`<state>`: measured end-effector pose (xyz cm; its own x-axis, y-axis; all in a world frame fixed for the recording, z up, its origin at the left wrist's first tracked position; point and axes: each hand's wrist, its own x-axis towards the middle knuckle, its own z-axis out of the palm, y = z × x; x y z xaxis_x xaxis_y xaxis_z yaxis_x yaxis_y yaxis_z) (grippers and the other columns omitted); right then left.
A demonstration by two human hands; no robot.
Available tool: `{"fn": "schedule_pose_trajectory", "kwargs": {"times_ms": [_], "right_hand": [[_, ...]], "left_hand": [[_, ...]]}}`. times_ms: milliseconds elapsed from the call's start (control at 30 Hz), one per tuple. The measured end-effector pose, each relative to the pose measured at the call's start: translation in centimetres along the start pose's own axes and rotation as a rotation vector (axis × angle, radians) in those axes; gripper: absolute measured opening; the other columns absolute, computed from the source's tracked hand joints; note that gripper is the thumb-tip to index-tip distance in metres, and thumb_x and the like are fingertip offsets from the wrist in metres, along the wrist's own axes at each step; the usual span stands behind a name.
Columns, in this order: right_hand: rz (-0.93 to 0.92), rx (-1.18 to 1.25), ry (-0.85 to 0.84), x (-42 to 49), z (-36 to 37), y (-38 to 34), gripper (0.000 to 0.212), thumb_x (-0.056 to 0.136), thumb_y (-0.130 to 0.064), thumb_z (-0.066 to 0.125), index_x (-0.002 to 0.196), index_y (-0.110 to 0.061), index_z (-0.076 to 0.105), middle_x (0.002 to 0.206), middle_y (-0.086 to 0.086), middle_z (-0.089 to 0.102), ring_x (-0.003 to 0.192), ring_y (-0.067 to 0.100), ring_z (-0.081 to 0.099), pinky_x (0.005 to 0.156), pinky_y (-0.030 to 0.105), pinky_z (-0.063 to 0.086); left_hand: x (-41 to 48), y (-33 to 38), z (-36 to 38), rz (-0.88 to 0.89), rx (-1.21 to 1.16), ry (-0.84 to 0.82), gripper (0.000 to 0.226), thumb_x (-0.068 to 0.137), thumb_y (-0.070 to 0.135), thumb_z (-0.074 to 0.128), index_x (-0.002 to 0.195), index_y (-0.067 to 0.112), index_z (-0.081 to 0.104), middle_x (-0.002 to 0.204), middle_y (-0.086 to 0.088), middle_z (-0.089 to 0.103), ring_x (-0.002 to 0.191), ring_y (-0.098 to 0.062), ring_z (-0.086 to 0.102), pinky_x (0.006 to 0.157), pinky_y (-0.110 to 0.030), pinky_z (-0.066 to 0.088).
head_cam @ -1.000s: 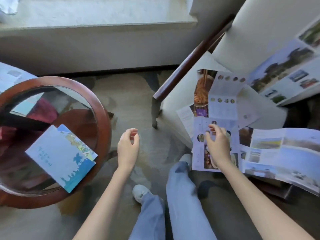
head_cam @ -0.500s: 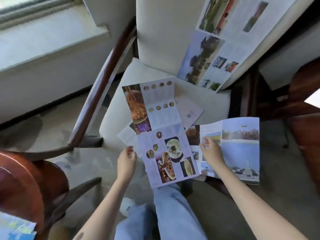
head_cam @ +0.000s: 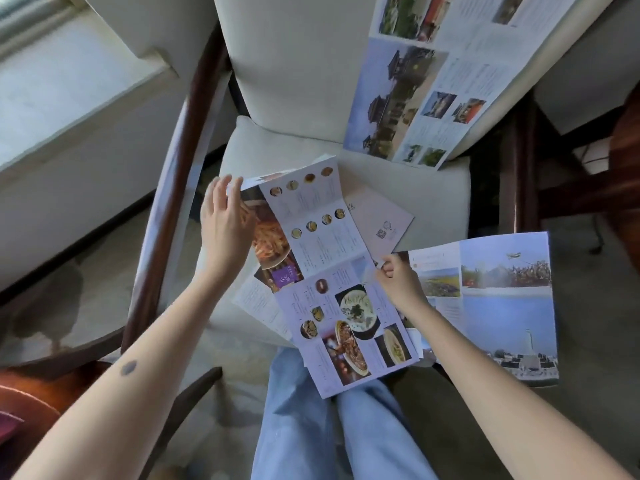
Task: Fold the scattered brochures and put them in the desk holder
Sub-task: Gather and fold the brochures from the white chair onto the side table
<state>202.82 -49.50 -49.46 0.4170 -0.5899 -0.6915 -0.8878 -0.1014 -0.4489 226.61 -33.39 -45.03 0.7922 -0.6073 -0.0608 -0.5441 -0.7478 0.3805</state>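
Note:
An unfolded food brochure (head_cam: 332,271) with dish photos lies across the white chair seat (head_cam: 284,147) and over my knees. My left hand (head_cam: 225,220) grips its far left corner, fingers curled over the edge, and that corner is lifted. My right hand (head_cam: 398,278) pinches the brochure's right edge at the middle fold. A blue travel brochure (head_cam: 502,306) lies open to the right, partly under my right hand. A long brochure with temple photos (head_cam: 433,81) leans against the chair back. No desk holder is in view.
A pale leaflet with a QR code (head_cam: 381,220) lies under the food brochure, and a white text sheet (head_cam: 256,299) pokes out at its left. Dark wooden armrests (head_cam: 180,161) flank the seat. A round wooden table's edge (head_cam: 20,393) shows at lower left.
The view swung from the round table to the chair. My left hand reached up and took the food brochure's far left corner; my right hand shifted to its right edge.

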Motion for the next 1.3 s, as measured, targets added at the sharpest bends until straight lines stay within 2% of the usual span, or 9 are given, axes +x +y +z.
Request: {"fn": "schedule_pose_trajectory", "kwargs": {"times_ms": [133,267,467,600,700,900,1000,1133,1300], "right_hand": [[0.013,-0.009,0.001,1.0,0.8,0.7,0.032,0.095,-0.023,0.049,0.121,-0.005,0.047,0.118,0.016,0.056,0.092,0.023,0.053,0.072,0.03,0.041],[0.064,-0.037,-0.022,1.9,2.1,1.2,0.041,0.094,-0.024,0.051,0.127,-0.001,0.043,0.128,0.019,0.047,0.105,0.03,0.052,0.079,0.035,0.043],[0.138,-0.103,0.009,1.7,4.4,1.0,0.05,0.092,-0.024,0.055,0.135,-0.004,0.038,0.136,0.019,0.04,0.121,0.035,0.046,0.095,0.041,0.043],[0.165,-0.183,0.07,1.9,5.0,1.2,0.052,0.09,-0.027,0.057,0.135,-0.007,0.039,0.136,0.018,0.043,0.121,0.036,0.046,0.097,0.045,0.041],[0.246,0.033,0.025,2.4,4.9,1.4,0.048,0.088,-0.027,0.061,0.128,-0.009,0.043,0.121,0.015,0.057,0.11,0.033,0.056,0.088,0.038,0.043],[0.219,0.394,-0.224,2.1,2.4,1.1,0.035,0.089,-0.025,0.061,0.122,-0.012,0.058,0.124,0.006,0.058,0.11,0.016,0.051,0.09,0.027,0.04],[0.091,0.466,-0.228,1.2,0.8,0.8,0.006,0.091,-0.021,0.059,0.095,-0.023,0.062,0.104,-0.006,0.065,0.099,0.01,0.057,0.084,0.021,0.043],[-0.07,0.491,-0.157,-0.3,-1.1,-0.5,0.012,0.091,-0.015,0.057,0.085,-0.025,0.061,0.091,-0.008,0.065,0.079,-0.006,0.06,0.073,0.011,0.046],[-0.197,0.569,-0.095,-1.1,-1.6,-2.5,0.015,0.092,-0.012,0.056,0.083,-0.024,0.06,0.089,-0.004,0.065,0.083,0.004,0.059,0.076,0.014,0.047]], "left_hand": [[4.0,0.2,1.4,-0.016,0.114,-0.145,0.065,0.089,0.022,0.057,0.145,0.009,0.026,0.147,-0.017,0.035,0.14,-0.032,0.023,0.116,-0.05,0.012],[4.2,0.0,3.3,-0.047,0.112,-0.226,0.042,0.09,0.02,0.052,0.131,0.014,0.047,0.129,-0.015,0.056,0.122,-0.032,0.047,0.114,-0.05,0.016],[-0.2,-0.2,4.2,0.015,-0.013,-0.177,0.012,0.084,0.012,0.058,0.094,0.007,0.062,0.095,-0.011,0.066,0.085,-0.033,0.058,0.077,-0.039,0.04],[-3.9,0.5,4.9,0.152,-0.028,-0.218,0.012,0.073,0.004,0.069,0.084,0.006,0.064,0.084,-0.011,0.065,0.077,-0.034,0.059,0.066,-0.037,0.042],[-5.7,0.8,5.5,0.148,-0.035,-0.246,0.015,0.071,-0.001,0.067,0.085,0.004,0.064,0.085,-0.012,0.065,0.077,-0.034,0.058,0.064,-0.037,0.043],[-6.8,0.8,5.7,0.106,-0.041,-0.315,0.021,0.078,-0.002,0.06,0.099,0.001,0.062,0.113,-0.015,0.064,0.101,-0.036,0.058,0.084,-0.042,0.043],[-6.4,0.4,5.6,0.119,-0.072,-0.352,0.031,0.082,-0.002,0.055,0.113,0.002,0.06,0.125,-0.015,0.06,0.113,-0.035,0.057,0.094,-0.042,0.04],[-6.5,0.1,5.6,0.19,-0.055,-0.536,0.05,0.091,0.023,0.052,0.139,0.015,0.042,0.144,-0.007,0.045,0.131,-0.025,0.042,0.108,-0.04,0.026],[-6.8,1.4,5.4,0.216,-0.073,-0.533,0.062,0.088,0.046,0.055,0.142,0.021,0.037,0.144,-0.003,0.045,0.132,-0.022,0.042,0.11,-0.046,0.026]]}}
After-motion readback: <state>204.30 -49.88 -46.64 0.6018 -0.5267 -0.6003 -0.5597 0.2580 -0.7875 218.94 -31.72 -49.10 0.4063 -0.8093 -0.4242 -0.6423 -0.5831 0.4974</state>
